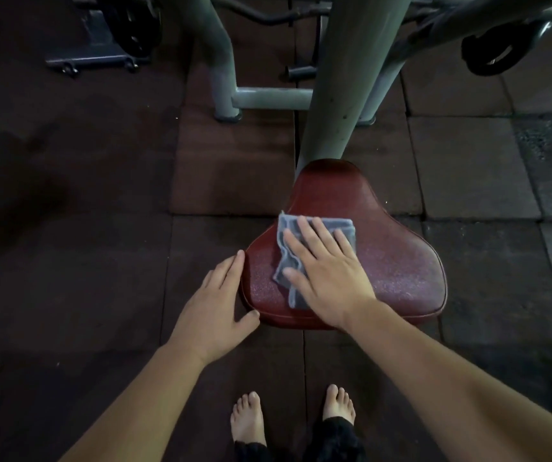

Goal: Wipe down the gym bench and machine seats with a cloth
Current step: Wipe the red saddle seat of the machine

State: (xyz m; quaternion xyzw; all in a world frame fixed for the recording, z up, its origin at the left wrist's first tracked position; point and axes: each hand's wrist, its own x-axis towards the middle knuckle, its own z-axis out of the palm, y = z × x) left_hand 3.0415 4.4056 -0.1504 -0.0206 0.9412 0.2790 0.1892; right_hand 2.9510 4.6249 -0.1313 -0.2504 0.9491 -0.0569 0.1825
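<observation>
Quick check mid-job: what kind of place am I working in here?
Most likely a gym: a padded red machine seat on a grey steel frame, rubber floor tiles underfoot, and what looks like a weight plate at upper right.

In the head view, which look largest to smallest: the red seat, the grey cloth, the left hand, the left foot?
1. red seat
2. grey cloth and left hand: alike; the right hand hides part of the cloth
3. left foot
</observation>
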